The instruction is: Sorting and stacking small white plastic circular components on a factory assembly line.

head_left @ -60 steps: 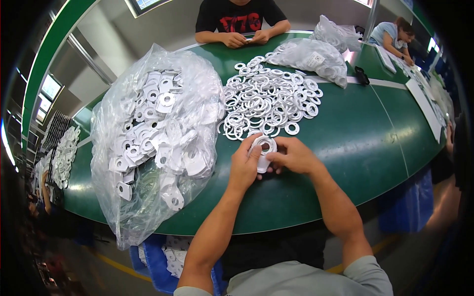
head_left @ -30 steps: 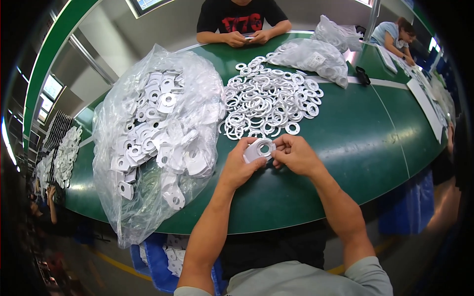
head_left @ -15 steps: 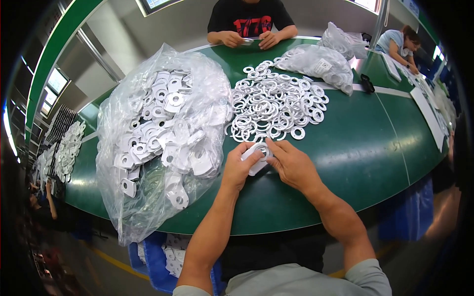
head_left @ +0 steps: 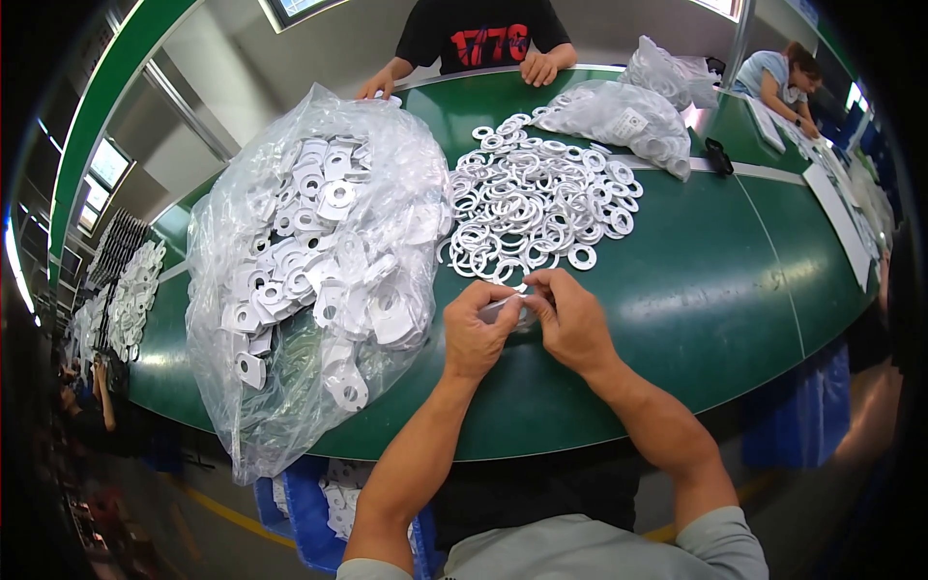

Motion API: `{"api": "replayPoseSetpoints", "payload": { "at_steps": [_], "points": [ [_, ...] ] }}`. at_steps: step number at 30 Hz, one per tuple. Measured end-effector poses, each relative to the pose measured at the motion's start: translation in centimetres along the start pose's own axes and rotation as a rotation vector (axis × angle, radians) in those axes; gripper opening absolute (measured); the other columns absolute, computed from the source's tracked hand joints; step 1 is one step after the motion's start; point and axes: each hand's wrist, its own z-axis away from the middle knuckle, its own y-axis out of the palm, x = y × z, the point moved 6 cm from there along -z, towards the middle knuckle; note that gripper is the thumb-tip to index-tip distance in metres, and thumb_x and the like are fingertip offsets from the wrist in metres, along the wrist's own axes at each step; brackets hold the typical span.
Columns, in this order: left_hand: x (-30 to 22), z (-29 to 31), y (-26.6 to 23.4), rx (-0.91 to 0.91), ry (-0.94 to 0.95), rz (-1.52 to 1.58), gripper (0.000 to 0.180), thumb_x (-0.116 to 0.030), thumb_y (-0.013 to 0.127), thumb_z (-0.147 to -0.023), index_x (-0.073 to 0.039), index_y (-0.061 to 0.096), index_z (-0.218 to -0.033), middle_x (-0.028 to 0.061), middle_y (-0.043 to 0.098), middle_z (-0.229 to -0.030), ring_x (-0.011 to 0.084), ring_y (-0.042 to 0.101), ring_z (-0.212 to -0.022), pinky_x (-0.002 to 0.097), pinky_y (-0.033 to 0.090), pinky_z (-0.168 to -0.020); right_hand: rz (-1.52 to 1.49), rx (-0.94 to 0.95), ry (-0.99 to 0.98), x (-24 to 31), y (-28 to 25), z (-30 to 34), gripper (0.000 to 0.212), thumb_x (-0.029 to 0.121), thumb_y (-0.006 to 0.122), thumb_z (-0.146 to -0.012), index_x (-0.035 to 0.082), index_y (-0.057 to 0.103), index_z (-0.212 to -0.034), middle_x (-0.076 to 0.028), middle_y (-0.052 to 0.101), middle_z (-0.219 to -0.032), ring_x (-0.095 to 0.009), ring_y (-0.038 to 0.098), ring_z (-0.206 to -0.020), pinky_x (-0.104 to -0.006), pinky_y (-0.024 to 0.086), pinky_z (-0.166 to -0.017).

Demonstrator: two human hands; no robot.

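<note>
Both hands meet over the green table, just in front of a heap of white plastic rings [head_left: 527, 208]. My left hand [head_left: 474, 333] is closed around a white plastic plate [head_left: 495, 311], most of which the fingers cover. My right hand [head_left: 573, 324] pinches at the same piece from the other side, thumb and forefinger at its upper edge. Whether a separate ring sits between the fingertips is hidden. Left of my hands lies a large clear plastic bag [head_left: 217, 319], opened out, with many white plates with round holes [head_left: 338, 196] in it.
The green table [head_left: 677, 338] curves around me. Behind the ring heap sit filled clear bags [head_left: 619, 121] and a small black object [head_left: 718, 159]. Across the table a co-worker's hand [head_left: 382, 85] touches the big bag's far side. Blue bins [head_left: 314, 522] stand below the front edge.
The plate between my hands has tipped, so its face with the hole no longer shows. Across the table, the co-worker's one hand has moved left to the big bag.
</note>
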Motion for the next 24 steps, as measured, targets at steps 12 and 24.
{"api": "replayPoseSetpoints", "payload": {
  "at_steps": [12, 24],
  "points": [
    [1.1, 6.9, -9.6, -0.16, -0.222, -0.018, 0.012, -0.01, 0.068, -0.083, 0.0, 0.067, -0.089, 0.0045, 0.066, -0.079, 0.0113, 0.061, -0.077, 0.0251, 0.048, -0.071, -0.116, 0.202, 0.054, -0.7, -1.8, -0.4, 0.016, 0.013, 0.061, -0.089, 0.001, 0.064, -0.099, -0.006, 0.062, -0.083, -0.011, 0.059, -0.073, -0.0248, 0.047, -0.065],
    [-2.4, 5.9, -3.0, -0.081, -0.006, -0.066, 0.011, -0.008, 0.066, -0.083, 0.001, 0.064, -0.089, 0.0033, 0.063, -0.083, 0.0095, 0.058, -0.075, 0.0228, 0.046, -0.069, -0.247, 0.406, -0.12, 2.1, 0.8, 1.5, 0.009, 0.009, 0.069, -0.079, 0.002, 0.067, -0.084, -0.009, 0.06, -0.071, -0.02, 0.056, -0.057, -0.0313, 0.044, -0.053]
  ]
}}
